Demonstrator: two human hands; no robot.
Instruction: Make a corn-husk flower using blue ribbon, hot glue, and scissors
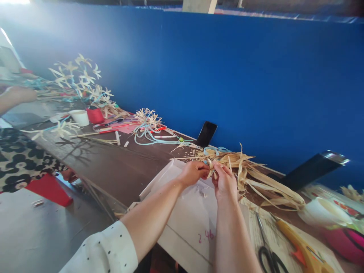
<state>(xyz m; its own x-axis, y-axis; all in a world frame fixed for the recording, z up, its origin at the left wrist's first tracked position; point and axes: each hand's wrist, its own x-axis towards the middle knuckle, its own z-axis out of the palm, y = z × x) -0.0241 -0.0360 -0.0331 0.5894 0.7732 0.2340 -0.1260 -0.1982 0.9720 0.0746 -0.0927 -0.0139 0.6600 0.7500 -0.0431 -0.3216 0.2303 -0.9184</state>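
My left hand [196,172] and my right hand [224,179] meet above an open white box [184,220] with pink handwriting on it. Fingertips of both pinch a small cream husk flower [211,168], a bit of light blue showing beside it. My fingers partly cover the flower, so its exact shape is hard to make out. Just behind the hands lies a heap of dried corn husks [256,176]. Black-handled scissors [265,248] and a yellow glue gun [303,246] rest to the right of my right forearm.
A phone [207,133] leans against the blue partition [227,68]. Finished husk flowers [148,118] on blue stems lie further left, near a paper cup [79,118]. At right are a dark flask [313,170] and a white cup [325,212]. Another person's arm [18,95] reaches in at far left.
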